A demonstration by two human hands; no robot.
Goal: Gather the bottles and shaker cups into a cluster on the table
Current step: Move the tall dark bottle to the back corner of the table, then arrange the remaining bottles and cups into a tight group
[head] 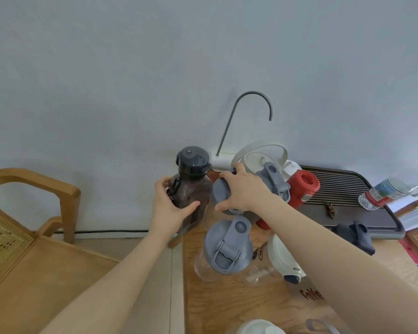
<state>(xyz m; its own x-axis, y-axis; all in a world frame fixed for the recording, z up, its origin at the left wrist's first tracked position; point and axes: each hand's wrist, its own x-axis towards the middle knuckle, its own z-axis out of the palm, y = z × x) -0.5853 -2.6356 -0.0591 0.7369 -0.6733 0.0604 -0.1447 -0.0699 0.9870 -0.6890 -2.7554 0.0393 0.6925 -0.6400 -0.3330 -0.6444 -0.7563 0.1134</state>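
Observation:
My left hand [170, 208] wraps the side of a dark smoky bottle [191, 189] with a black lid at the table's far left corner. My right hand [241, 189] grips the grey lid of a clear shaker cup [221, 191] right beside that bottle. In front of it stands another clear shaker cup [225, 247] with a grey flip lid. A red bottle [302, 186], a third grey-lidded shaker [274, 180], a white jug [261, 155] with a handle and a white cup [282, 259] crowd close behind and under my right arm.
A dark slatted tray [348, 189] lies at the back right, with a plastic water bottle [386, 191] on its side beyond it. A dark lid [357, 235] rests by the tray. A curved tap [249, 109] rises by the wall. A wooden chair [34, 213] stands left of the table.

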